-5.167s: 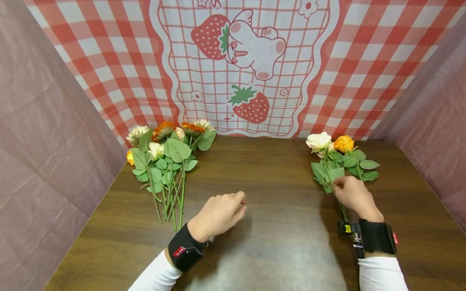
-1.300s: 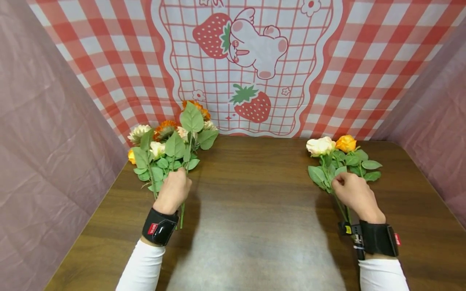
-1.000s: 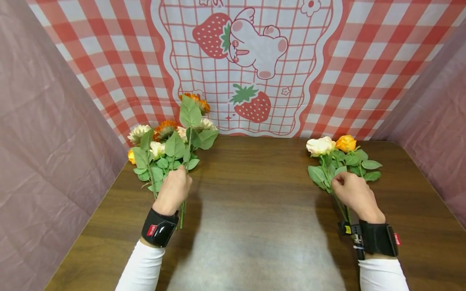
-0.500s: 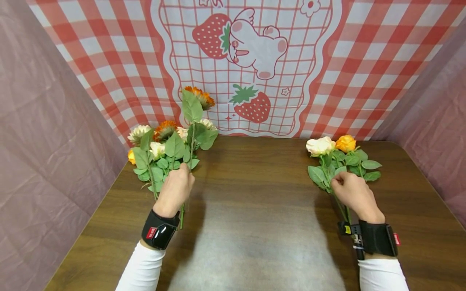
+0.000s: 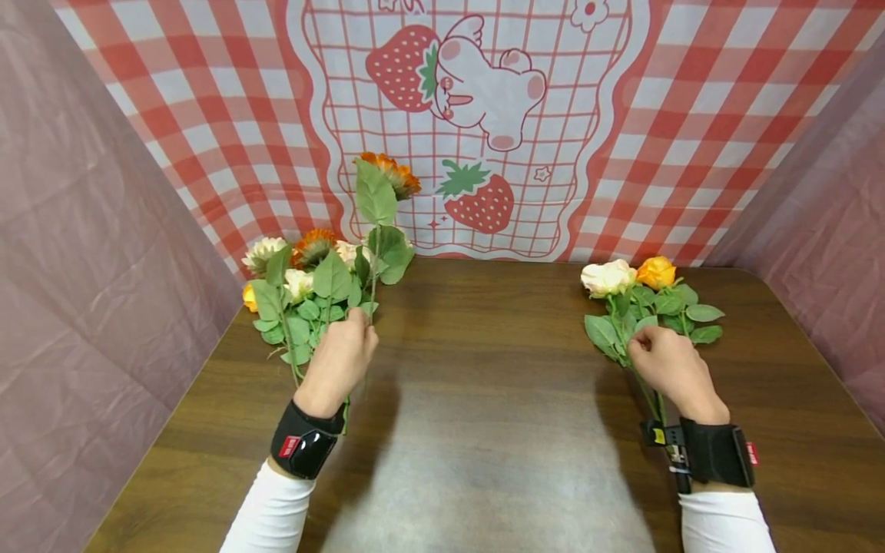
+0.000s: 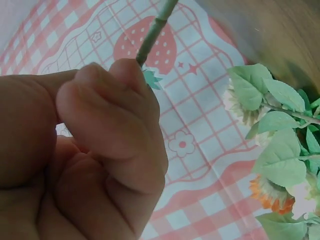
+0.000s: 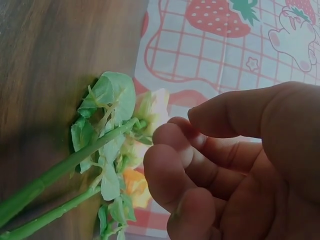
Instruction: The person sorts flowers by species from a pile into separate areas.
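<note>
My left hand [image 5: 339,357] grips the stem of an orange daisy-like flower [image 5: 391,175], raised upright above the pile at the left. In the left wrist view the stem [image 6: 156,31] sticks out past my curled fingers. Under and beside that hand lie a second orange flower [image 5: 314,247], a white many-petalled flower [image 5: 263,256] and a cream rose [image 5: 299,284]. My right hand [image 5: 674,369] hovers loosely curled over the stems of a white rose [image 5: 608,278] and an orange rose [image 5: 656,272]. The right wrist view shows nothing between its fingertips, apart from the rose stems [image 7: 70,162].
A yellow-orange bloom [image 5: 250,297] pokes out at the pile's left edge. Both groups of flowers lie on a brown wooden table [image 5: 477,369]. A red-and-white checked cloth [image 5: 698,115] hangs behind it, and pink curtains [image 5: 90,253] flank both sides.
From beside the pile, my left hand has gone to it, taken the orange flower by the stem and lifted it up and slightly right. The right hand has stayed almost still.
</note>
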Tool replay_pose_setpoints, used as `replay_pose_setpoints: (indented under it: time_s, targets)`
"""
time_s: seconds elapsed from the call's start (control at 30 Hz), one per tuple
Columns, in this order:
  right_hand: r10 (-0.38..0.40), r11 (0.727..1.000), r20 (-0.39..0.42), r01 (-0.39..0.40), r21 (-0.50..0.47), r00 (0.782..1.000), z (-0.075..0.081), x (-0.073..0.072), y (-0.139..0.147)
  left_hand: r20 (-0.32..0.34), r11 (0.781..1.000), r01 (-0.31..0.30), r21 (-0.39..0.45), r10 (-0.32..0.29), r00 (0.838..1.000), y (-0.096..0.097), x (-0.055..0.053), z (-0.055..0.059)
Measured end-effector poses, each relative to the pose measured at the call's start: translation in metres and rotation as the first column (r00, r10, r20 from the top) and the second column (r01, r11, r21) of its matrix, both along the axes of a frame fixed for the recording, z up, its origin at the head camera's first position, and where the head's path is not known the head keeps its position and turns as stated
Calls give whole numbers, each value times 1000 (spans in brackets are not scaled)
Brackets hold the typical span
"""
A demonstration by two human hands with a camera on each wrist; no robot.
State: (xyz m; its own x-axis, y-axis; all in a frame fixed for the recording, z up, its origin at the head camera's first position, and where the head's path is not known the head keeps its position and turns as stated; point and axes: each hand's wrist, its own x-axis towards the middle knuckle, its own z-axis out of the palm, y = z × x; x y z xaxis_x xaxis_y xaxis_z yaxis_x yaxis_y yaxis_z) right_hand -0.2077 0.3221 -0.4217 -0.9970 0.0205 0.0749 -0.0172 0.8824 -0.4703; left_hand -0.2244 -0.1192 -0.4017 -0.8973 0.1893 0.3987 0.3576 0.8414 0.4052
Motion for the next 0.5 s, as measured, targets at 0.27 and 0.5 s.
replay_pose_setpoints:
  time_s: [0.27, 0.5]
  targets:
    - [2, 1000, -64, -2, 9, 998, 2, 0, -4, 4, 1000, 12, 3, -12, 1000, 6, 2, 3]
    - [24, 1000, -132, -23, 9, 991, 6, 1, -14, -48, 999, 41, 29, -39, 998, 12, 8, 5]
